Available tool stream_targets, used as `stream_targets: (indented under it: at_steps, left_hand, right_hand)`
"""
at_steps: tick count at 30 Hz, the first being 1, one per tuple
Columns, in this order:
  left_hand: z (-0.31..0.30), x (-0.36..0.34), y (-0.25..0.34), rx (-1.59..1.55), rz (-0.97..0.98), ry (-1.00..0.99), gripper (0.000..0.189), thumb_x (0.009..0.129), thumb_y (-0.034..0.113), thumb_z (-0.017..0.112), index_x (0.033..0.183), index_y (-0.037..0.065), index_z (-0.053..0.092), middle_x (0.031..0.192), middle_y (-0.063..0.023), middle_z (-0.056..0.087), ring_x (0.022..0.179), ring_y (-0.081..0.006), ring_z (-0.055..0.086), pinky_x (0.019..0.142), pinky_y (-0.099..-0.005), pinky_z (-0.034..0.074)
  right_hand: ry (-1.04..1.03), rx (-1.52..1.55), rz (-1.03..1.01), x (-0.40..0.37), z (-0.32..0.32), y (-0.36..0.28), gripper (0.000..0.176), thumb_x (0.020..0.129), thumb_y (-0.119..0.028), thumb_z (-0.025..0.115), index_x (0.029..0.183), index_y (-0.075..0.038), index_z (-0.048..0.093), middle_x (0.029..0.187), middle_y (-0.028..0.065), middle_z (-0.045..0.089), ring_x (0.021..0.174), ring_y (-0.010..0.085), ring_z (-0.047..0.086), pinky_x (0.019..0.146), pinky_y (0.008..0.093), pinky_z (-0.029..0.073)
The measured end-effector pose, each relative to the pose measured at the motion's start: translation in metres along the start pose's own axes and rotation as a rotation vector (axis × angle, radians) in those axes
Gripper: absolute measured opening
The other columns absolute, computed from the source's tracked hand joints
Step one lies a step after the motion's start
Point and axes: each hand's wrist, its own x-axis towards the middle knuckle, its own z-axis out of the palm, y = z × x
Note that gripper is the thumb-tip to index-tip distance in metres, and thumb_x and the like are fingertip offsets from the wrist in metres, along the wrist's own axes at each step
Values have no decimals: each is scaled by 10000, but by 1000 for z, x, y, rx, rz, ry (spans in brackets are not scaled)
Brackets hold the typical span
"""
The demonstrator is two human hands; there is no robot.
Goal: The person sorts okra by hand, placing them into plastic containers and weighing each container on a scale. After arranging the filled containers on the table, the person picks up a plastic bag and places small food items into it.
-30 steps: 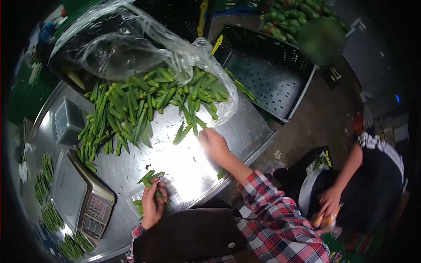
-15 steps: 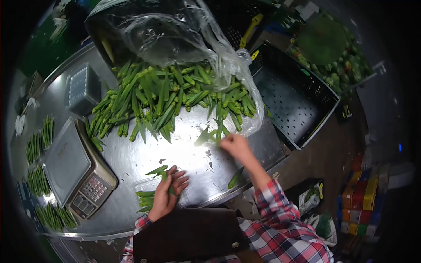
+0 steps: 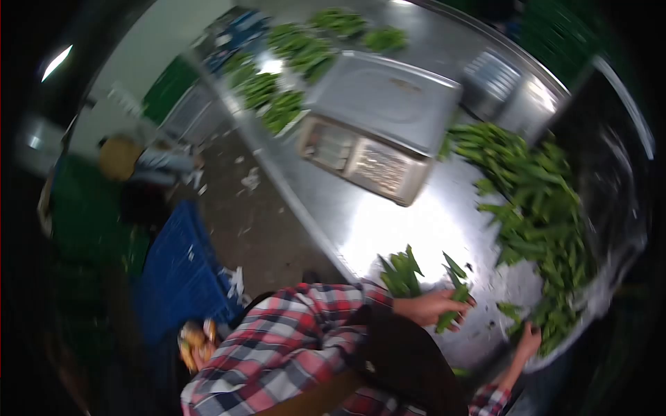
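My left hand (image 3: 433,308) is curled around a few green okra pods (image 3: 456,292) above the steel table. Beside it lies a small bunch of okra (image 3: 401,272); the clear tray seen under it earlier is hard to make out. At the near edge of the big okra heap (image 3: 534,201), my right hand (image 3: 529,341) has its fingers pinched together, apparently on an okra pod (image 3: 514,328). Motion blurs the picture, and part of my right forearm is hidden.
A weighing scale (image 3: 381,104) stands on the steel table (image 3: 312,187), with okra bunches (image 3: 298,48) behind it. A clear plastic box (image 3: 491,83) sits near the heap. Plastic film (image 3: 617,208) borders the heap. A blue crate (image 3: 187,277) is on the floor.
My head view has swung left, bringing the scale and the floor to the middle. My left hand now has okra pods in its fingers. The right hand is at the heap's edge.
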Motion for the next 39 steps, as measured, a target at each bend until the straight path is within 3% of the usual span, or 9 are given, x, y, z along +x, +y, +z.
stream_targets:
  at_steps: [3, 6, 9, 13, 20, 28, 31, 33, 39]
  left_hand:
    - [-2, 2, -13, -134, 32, -2, 360, 882, 286, 522, 1199, 153, 412, 974, -26, 508, 858, -122, 524, 682, -320, 471]
    - [-5, 4, -18, -201, 89, -46, 398, 874, 310, 540, 1216, 165, 397, 1035, -24, 501, 916, -115, 511, 693, -313, 464]
    - [-6, 10, -20, -246, 130, -103, 427, 867, 305, 550, 1230, 156, 382, 1028, -26, 505, 905, -113, 514, 687, -312, 466]
    - [-6, 15, -23, -157, 145, -117, 462, 862, 285, 558, 1254, 141, 359, 991, -33, 525, 863, -116, 533, 670, -310, 473]
    - [-17, -9, -20, 156, 238, -110, 527, 853, 250, 571, 1296, 114, 319, 926, -45, 560, 790, -121, 565, 640, -307, 485]
    - [-38, -101, 27, 569, 319, 593, 463, 811, 71, 594, 1235, 66, 409, 967, -30, 533, 896, -122, 537, 790, -284, 468]
    - [-47, -127, 57, 862, 739, 811, 426, 793, 28, 568, 1199, 54, 441, 958, -55, 552, 874, -170, 557, 775, -305, 463]
    - [-48, -117, 58, 1299, 684, 702, 430, 766, 16, 566, 1181, 57, 461, 942, -84, 552, 877, -226, 555, 776, -337, 453]
    - [-41, -85, 37, 2029, 467, 199, 579, 659, 210, 695, 1186, 109, 477, 1130, -121, 488, 1091, -299, 454, 930, -458, 331]
  right_hand:
    - [77, 211, -82, 9, -11, 21, 347, 817, -287, 572, 835, 59, 579, 689, 121, 609, 597, 232, 537, 586, 354, 428]
    - [-227, 568, 104, -21, -43, -62, 210, 855, -187, 536, 801, 15, 562, 603, -21, 459, 530, 61, 368, 476, 218, 301]
    - [-569, 492, -203, -76, -41, -149, 195, 867, -186, 535, 784, -9, 540, 610, -35, 443, 540, 57, 365, 486, 217, 301]
    - [31, 186, -199, -46, -22, -93, 288, 862, -262, 555, 817, 23, 556, 668, 112, 545, 608, 239, 510, 587, 349, 418]
    - [-1, -142, -175, -16, 0, 21, 340, 802, -287, 619, 860, 40, 546, 799, 204, 594, 698, 320, 552, 661, 389, 441]
    - [-42, 17, 31, -57, -54, -22, 251, 740, -192, 618, 783, 53, 590, 697, 146, 613, 635, 233, 574, 632, 330, 448]
    - [34, 275, -47, -56, -58, -19, 172, 773, -144, 604, 794, 25, 582, 644, 65, 578, 561, 141, 525, 551, 271, 431]
    - [-186, 569, 209, -78, -75, -64, 131, 798, -135, 597, 815, -6, 585, 602, 23, 533, 484, 79, 462, 443, 228, 374]
    - [-407, 551, -237, -119, -32, -144, 111, 762, -86, 621, 858, -32, 605, 666, -28, 537, 540, 38, 447, 477, 187, 358]
